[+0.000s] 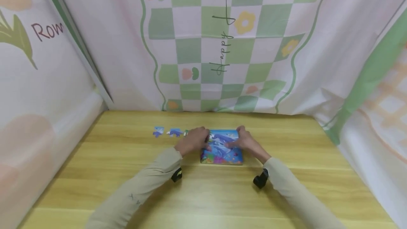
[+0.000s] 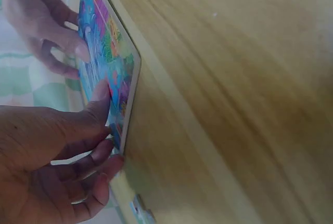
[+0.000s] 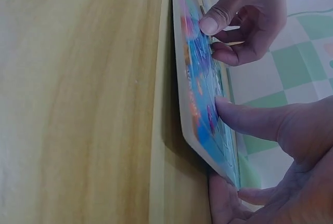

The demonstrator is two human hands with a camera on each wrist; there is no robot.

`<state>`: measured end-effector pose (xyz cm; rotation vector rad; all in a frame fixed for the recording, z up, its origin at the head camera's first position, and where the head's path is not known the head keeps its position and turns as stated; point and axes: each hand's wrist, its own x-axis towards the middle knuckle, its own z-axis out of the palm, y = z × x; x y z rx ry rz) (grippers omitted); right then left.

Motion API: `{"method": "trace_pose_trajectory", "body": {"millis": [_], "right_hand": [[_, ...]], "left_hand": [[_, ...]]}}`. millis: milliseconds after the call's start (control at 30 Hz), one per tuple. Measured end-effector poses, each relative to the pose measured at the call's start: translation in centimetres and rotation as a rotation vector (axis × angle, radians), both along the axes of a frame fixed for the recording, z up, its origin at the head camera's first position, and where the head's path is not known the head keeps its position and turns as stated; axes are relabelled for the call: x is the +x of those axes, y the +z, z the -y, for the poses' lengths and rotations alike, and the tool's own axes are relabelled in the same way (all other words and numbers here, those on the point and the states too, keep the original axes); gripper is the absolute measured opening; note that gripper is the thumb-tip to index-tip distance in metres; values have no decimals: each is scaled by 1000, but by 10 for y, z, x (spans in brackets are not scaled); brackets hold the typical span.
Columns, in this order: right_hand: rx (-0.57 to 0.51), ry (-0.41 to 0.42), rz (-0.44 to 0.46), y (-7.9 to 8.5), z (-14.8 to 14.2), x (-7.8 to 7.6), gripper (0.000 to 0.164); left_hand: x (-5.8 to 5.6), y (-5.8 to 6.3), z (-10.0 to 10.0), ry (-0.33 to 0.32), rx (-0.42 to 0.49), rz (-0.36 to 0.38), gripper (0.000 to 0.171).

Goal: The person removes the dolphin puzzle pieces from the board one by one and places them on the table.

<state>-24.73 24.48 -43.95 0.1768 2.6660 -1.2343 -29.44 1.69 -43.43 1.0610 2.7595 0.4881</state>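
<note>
A flat jigsaw puzzle board point(image 1: 222, 154) with a blue dolphin and coral picture lies between both hands over the table. The right hand point(image 1: 248, 141) grips its right edge, thumb on the picture and fingers beneath the rim in the right wrist view. At the opposite edge, the left hand point(image 1: 195, 139) pinches the board, its thumb point(image 2: 101, 99) on the printed face and other fingers curled at the side. Seen from the right wrist, the board point(image 3: 195, 83) has a pale, thick border, and a dark shadow lies under its near side.
Left of the board lie loose jigsaw pieces: a blue one point(image 1: 158, 131), a dolphin-printed one point(image 1: 174, 132), and another partly behind the left hand. The wooden table point(image 1: 210, 193) meets patterned curtains point(image 1: 219, 94) at the back and sides.
</note>
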Motion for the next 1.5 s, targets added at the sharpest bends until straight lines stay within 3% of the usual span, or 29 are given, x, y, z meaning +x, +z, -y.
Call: {"method": "trace_pose_trajectory", "body": {"millis": [100, 267, 600, 800, 1067, 1367, 1500], "right_hand": [[4, -1, 8, 1, 2, 1, 90], [-4, -4, 16, 2, 5, 2, 91], [18, -7, 41, 3, 1, 0, 96], [26, -8, 39, 1, 2, 1, 93], [64, 1, 16, 2, 0, 0, 91], [80, -16, 42, 4, 3, -1, 89], [101, -21, 45, 4, 4, -1, 94]], "left_hand": [[1, 0, 0, -8, -12, -13, 34], [-1, -3, 4, -27, 42, 21, 33], [-2, -15, 8, -22, 262, 135, 32], [-4, -18, 16, 13, 376, 257, 30], [-9, -17, 26, -5, 504, 445, 26], [-7, -21, 28, 73, 653, 583, 22], [-5, -22, 27, 122, 667, 594, 22]]}}
